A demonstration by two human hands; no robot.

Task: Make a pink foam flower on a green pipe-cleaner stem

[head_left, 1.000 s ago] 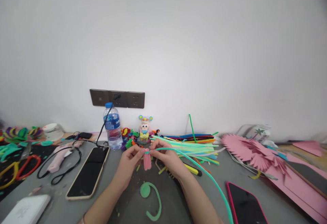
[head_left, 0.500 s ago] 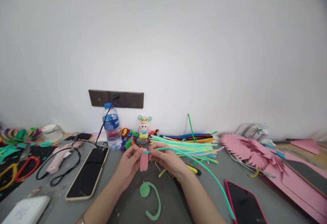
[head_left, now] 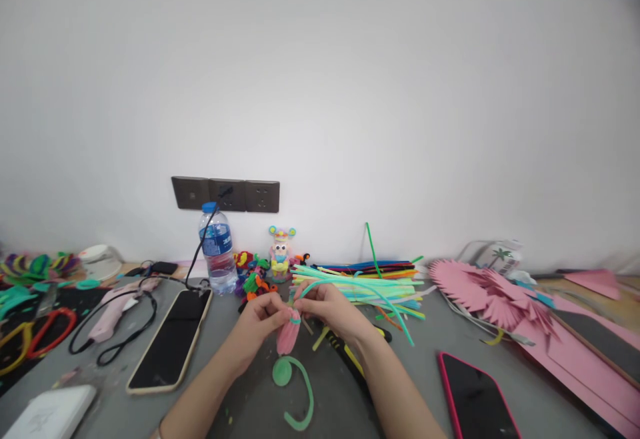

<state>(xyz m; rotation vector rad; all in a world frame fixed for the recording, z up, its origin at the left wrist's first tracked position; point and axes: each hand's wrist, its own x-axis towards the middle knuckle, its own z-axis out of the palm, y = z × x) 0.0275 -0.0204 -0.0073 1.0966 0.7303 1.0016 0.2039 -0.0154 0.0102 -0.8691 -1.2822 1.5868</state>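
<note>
Grey table (head_left: 410,385) littered with craft bits, lol. Pink bundle (head_left: 287,340) held just above it, pinched near top by left hand (head_left: 259,325), fingertips closed. Mint stem (head_left: 401,321) pinched by right hand (head_left: 325,309), also closed. Wrap looks part done: bundle's neck banded, long tail left loose. Green coil (head_left: 282,371) left flat below, unattached.

the left hand (head_left: 264,322) pinches a pink bundle (head_left: 287,337) while the right hand (head_left: 327,309) holds a mint-green pipe cleaner (head_left: 380,287).
</note>
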